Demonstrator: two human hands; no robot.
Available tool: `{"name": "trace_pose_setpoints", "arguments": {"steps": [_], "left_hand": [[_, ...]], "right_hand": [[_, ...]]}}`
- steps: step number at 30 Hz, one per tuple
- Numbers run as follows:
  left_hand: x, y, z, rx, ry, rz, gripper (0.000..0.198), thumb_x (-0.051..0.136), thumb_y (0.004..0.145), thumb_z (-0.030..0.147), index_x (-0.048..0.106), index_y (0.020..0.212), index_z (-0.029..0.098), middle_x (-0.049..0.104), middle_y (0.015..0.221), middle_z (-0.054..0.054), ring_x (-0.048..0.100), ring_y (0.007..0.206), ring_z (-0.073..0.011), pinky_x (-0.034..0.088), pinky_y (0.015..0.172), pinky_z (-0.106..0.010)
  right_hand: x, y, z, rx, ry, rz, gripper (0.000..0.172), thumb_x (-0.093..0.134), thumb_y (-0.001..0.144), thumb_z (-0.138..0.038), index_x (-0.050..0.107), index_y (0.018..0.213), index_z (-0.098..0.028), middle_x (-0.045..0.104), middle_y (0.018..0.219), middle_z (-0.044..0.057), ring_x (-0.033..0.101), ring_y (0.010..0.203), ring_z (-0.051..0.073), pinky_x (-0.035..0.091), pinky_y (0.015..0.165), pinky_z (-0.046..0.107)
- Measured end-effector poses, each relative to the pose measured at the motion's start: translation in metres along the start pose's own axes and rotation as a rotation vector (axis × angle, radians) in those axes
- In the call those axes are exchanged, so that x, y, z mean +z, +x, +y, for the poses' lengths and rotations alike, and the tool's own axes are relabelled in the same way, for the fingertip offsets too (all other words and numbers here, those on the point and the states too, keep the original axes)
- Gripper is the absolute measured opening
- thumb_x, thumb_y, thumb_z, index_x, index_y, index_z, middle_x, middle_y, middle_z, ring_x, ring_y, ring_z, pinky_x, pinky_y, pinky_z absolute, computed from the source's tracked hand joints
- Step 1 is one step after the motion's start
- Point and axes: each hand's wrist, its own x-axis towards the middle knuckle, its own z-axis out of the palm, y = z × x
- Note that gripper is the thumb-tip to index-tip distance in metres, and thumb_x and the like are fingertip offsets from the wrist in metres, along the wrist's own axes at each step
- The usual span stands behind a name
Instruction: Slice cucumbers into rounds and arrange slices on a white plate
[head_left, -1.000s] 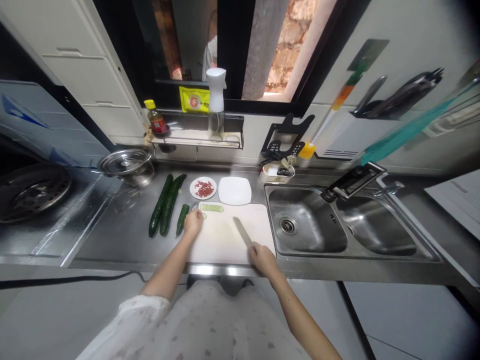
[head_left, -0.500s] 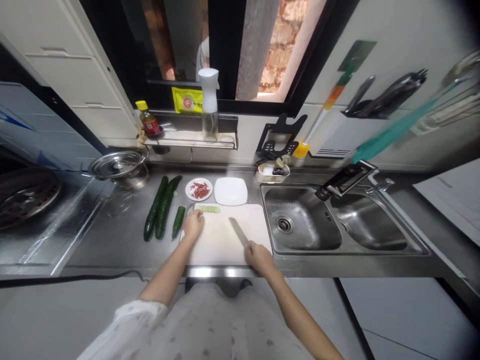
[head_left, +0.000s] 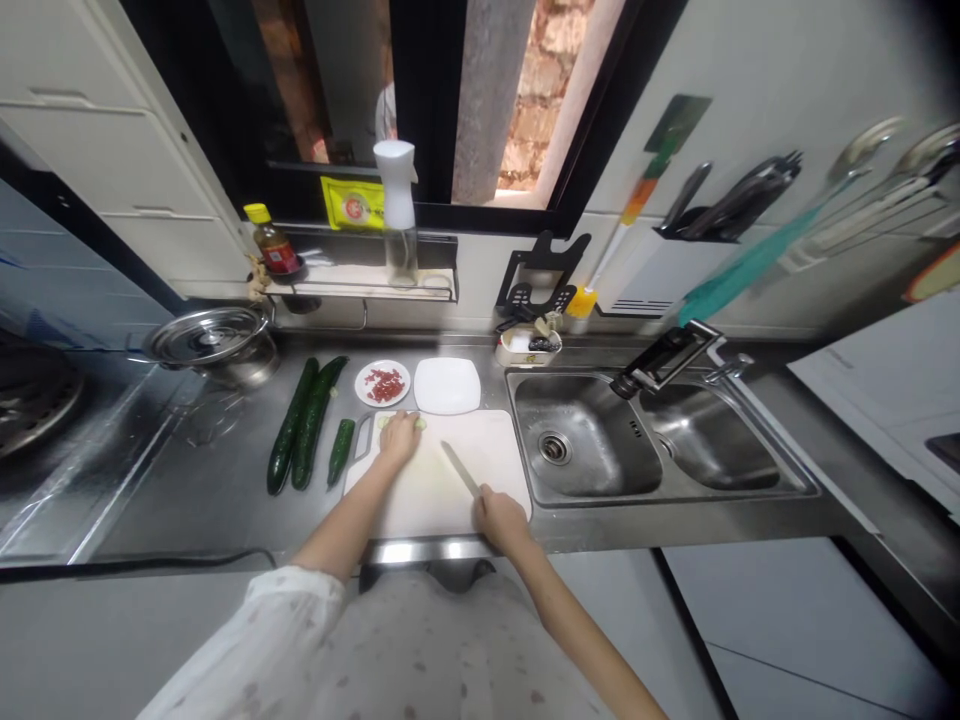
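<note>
A steel worktop [head_left: 210,490] runs L to R below a window, with a double sink [head_left: 600,410] at its R end. A white cutting board [head_left: 450,495] sits at the front edge, just L of the sink.

Two whole cucumbers [head_left: 300,430] lie side by side on the worktop L of the board. A short cucumber stub [head_left: 340,450] lies between them and the board's edge. Behind the board are a bare white square plate [head_left: 447,385] and a small round plate [head_left: 382,383] of chopped red bits (too small to identify).

The person's right hand [head_left: 501,518] is at the board's near R corner, fingers [head_left: 487,508] clamped around the handle of a knife [head_left: 459,468]. The blade points away and to the L over the middle of the board. Whether its edge touches the surface can't be made out.

The left hand [head_left: 400,437] rests at the board's far edge, well apart from the blade, fingers curled down over the cucumber slices [head_left: 420,424]. Only pale green slivers show at either side of the knuckles. The rest is hidden beneath the hand, so it's unclear whether the fingers pinch the slices or merely cover them. Both forearms are cut off by the frame's bottom edge.
</note>
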Motion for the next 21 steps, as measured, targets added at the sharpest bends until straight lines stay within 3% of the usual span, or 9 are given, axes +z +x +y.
{"name": "trace_pose_setpoints", "arguments": {"steps": [15, 21], "left_hand": [[0.0, -0.002, 0.004, 0.028, -0.01, 0.071, 0.022, 0.046, 0.089, 0.018, 0.065, 0.099, 0.023, 0.062, 0.106, -0.008, 0.055, 0.103, -0.0224, 0.041, 0.087, -0.031], [-0.002, -0.01, 0.002, -0.118, -0.205, 0.062, 0.015, 0.052, 0.088, 0.024, 0.065, 0.094, 0.023, 0.069, 0.096, -0.004, 0.06, 0.091, -0.0191, 0.041, 0.077, -0.027]], "right_hand": [[0.001, 0.003, 0.003, -0.006, 0.004, 0.004, 0.033, 0.033, 0.095, -0.022, 0.057, 0.116, -0.015, 0.069, 0.097, 0.015, 0.065, 0.092, 0.022, 0.041, 0.07, 0.028], [-0.003, 0.002, 0.0, 0.002, 0.009, -0.014, 0.03, 0.035, 0.095, -0.022, 0.057, 0.114, -0.017, 0.069, 0.098, 0.014, 0.065, 0.092, 0.021, 0.041, 0.072, 0.027]]}}
